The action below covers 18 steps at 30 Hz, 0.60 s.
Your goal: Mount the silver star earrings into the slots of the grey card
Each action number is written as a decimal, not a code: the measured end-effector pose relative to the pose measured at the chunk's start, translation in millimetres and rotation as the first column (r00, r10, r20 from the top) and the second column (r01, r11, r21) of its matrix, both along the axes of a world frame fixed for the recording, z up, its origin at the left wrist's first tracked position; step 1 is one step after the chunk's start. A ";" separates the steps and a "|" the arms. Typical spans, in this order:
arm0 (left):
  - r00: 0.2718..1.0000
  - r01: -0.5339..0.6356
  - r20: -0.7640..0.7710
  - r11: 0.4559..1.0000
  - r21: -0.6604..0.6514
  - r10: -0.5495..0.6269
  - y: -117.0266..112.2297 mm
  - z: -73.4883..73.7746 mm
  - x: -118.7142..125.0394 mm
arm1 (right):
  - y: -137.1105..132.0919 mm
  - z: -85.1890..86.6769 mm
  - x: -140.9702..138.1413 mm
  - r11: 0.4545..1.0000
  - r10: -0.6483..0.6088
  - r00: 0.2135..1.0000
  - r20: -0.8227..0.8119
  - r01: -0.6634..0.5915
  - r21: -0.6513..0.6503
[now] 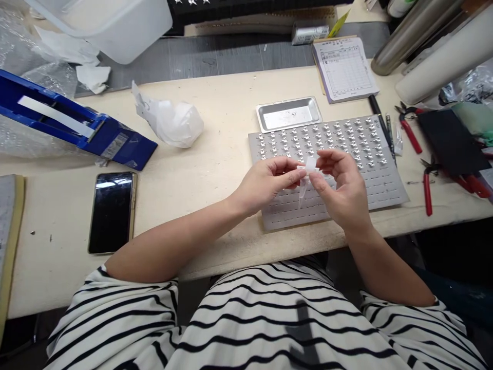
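Over a grey foam board (pixel 277 213), my left hand (pixel 273 177) and my right hand (pixel 341 185) meet, both with fingers pinched on a small clear plastic bag (pixel 303 191). The bag hangs down from the fingertips, narrowing toward its lower end. A whitish translucent flap (pixel 311 163) stands up between the fingers; whether it belongs to the bag I cannot tell. Rows of small shiny star-shaped pieces (pixel 327 133) fill the far part of the board, while its near part shows bare slits. Just beyond the board lies a shallow metal tray (pixel 288 114).
Left are a phone (pixel 112 213), a blue tape dispenser (pixel 127 146) and a crumpled white plastic bag (pixel 173 123). A form pad (pixel 344 67) lies at the back right. Red-handled pliers (pixel 410 131), a black pad (pixel 449 139) and large rolls (pixel 442 59) crowd the right side.
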<state>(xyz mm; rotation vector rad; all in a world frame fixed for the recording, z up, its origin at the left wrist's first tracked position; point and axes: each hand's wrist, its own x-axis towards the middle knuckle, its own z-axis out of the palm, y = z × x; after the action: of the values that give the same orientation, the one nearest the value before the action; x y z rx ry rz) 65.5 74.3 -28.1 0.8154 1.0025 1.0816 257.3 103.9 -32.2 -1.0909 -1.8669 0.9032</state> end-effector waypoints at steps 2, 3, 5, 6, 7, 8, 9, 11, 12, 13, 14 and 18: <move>1.000 0.006 -0.016 1.000 0.005 -0.006 -1.2 1.8 -0.1 | 0.2 -0.2 3.1 0.993 0.001 1.000 -0.030 0.002 0.118; 1.000 0.010 -0.026 1.000 0.009 -0.010 -1.9 2.9 0.0 | -0.4 0.5 4.4 0.979 -0.018 1.000 -0.011 0.020 0.201; 0.999 0.015 -0.047 1.000 0.025 -0.013 -3.3 5.2 0.5 | -2.3 2.9 6.1 0.942 -0.065 0.995 0.080 0.035 0.333; 0.998 0.014 -0.058 0.999 0.036 -0.012 -4.0 6.4 0.9 | -3.5 4.1 6.6 0.929 -0.078 0.988 0.134 0.023 0.369; 0.998 0.011 -0.067 0.999 0.045 -0.008 -4.6 7.4 1.4 | -4.7 4.9 7.1 0.921 -0.085 0.980 0.181 0.008 0.390; 0.997 0.008 -0.074 0.999 0.052 -0.004 -5.1 8.3 1.8 | -5.9 5.4 7.5 0.913 -0.096 0.973 0.210 0.002 0.408; 0.997 0.004 -0.079 0.998 0.056 0.000 -5.5 9.0 2.2 | -7.1 5.3 8.1 0.900 -0.114 0.970 0.215 0.009 0.436; 0.996 0.006 -0.086 0.999 0.051 -0.001 -6.1 9.6 2.6 | -9.5 4.0 9.4 0.857 -0.155 0.972 0.179 0.042 0.514; 0.996 0.008 -0.090 0.999 0.046 -0.004 -6.3 9.5 2.6 | -10.8 3.0 10.0 0.835 -0.166 0.973 0.158 0.053 0.547; 0.996 0.010 -0.094 0.999 0.044 -0.006 -6.5 9.4 2.6 | -12.1 2.1 10.5 0.820 -0.163 0.975 0.150 0.050 0.570; 0.995 0.012 -0.096 0.999 0.045 -0.008 -6.7 9.3 2.5 | -13.3 1.3 10.8 0.814 -0.152 0.976 0.155 0.035 0.580; 0.998 0.021 -0.067 0.998 0.063 -0.016 -8.2 9.9 3.3 | -15.1 -0.1 9.3 0.842 -0.149 0.961 0.231 0.001 0.539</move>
<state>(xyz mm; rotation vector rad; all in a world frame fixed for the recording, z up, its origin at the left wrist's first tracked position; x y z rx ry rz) 68.9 66.1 -18.3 0.9161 1.0186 1.0810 266.6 88.8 -32.3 -0.9489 -2.0980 0.1532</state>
